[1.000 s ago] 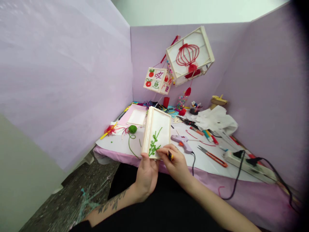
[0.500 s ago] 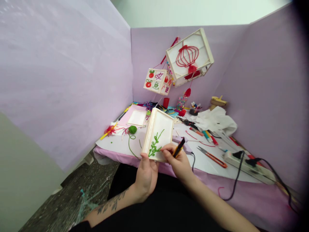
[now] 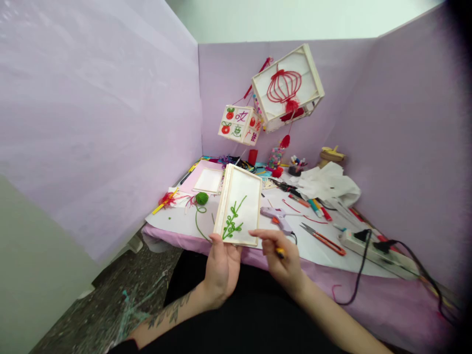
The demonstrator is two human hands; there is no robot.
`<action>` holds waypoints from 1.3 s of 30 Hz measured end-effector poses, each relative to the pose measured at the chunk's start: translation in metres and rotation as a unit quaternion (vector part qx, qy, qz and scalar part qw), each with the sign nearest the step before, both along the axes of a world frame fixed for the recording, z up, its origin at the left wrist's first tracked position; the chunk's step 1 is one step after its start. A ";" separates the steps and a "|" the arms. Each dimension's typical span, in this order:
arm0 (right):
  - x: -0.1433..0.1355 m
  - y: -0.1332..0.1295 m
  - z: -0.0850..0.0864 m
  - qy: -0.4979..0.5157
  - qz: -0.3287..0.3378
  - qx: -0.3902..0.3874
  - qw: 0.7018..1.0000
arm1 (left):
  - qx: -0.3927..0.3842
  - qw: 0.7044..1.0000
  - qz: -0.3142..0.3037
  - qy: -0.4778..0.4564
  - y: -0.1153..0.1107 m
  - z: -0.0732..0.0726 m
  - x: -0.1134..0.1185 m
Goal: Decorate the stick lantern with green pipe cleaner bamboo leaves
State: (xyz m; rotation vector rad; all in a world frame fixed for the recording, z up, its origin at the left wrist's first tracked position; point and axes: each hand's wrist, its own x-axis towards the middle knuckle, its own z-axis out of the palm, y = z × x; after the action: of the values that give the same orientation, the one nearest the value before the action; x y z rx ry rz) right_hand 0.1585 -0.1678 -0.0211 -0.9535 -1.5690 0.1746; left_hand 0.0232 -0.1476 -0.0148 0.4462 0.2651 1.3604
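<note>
My left hand (image 3: pixel 222 265) grips a wooden-framed lantern panel (image 3: pixel 247 196) by its lower edge, tilted upright above the table's front edge. On the panel's white face, a green yarn sprig (image 3: pixel 232 221) with looped leaves runs up from the lower left. My right hand (image 3: pixel 282 255) is curled round a yellow-and-black craft knife (image 3: pixel 280 252), mostly hidden in the palm. Its index finger points toward the panel's lower right corner; whether it touches, I cannot tell. A ball of green yarn (image 3: pixel 201 198) lies left of the panel, its strand trailing toward the table edge.
Right of the panel lie a hot glue gun (image 3: pixel 276 215), orange-handled scissors (image 3: pixel 324 240) and a power strip (image 3: pixel 379 255) with black cords. Crumpled white paper (image 3: pixel 328 183) sits behind. Two decorated lanterns (image 3: pixel 285 88) hang above the back. Another white frame (image 3: pixel 208 180) rests at left.
My right hand has drawn back to the right, away from the green sprig, and the craft knife has turned in it. The panel has shifted slightly left.
</note>
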 end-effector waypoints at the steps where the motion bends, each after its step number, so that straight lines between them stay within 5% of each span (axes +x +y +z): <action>1: -0.001 -0.002 -0.002 -0.064 0.022 -0.001 0.998 | -0.003 1.000 -0.002 0.000 0.000 -0.001 0.000; 12: -0.012 0.002 -0.007 -0.200 0.037 0.039 0.978 | -0.010 0.999 -0.034 0.005 0.002 -0.003 -0.002; 17: -0.008 -0.001 -0.008 -0.137 0.075 0.098 0.983 | -0.017 1.000 -0.013 -0.005 0.002 -0.001 -0.002; 25: -0.012 0.003 -0.004 -0.181 0.066 0.053 0.980 | -0.021 0.999 -0.046 0.003 0.002 -0.001 -0.004; 30: -0.008 0.001 -0.006 -0.130 0.079 0.117 0.981 | -0.018 1.000 -0.005 -0.005 0.003 -0.001 -0.003; 35: -0.010 0.003 -0.003 -0.198 0.079 0.054 0.975 | -0.037 0.998 -0.044 0.014 0.003 -0.003 -0.005; 39: -0.012 0.004 0.002 -0.191 0.096 0.055 0.975 | -0.036 0.999 -0.017 0.004 0.002 -0.002 -0.005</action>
State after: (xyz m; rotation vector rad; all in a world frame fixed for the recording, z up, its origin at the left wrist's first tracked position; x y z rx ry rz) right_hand 0.1467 -0.1642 -0.0196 -0.7765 -2.0058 0.0388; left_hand 0.0184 -0.1454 -0.0165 0.3949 0.3119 1.3119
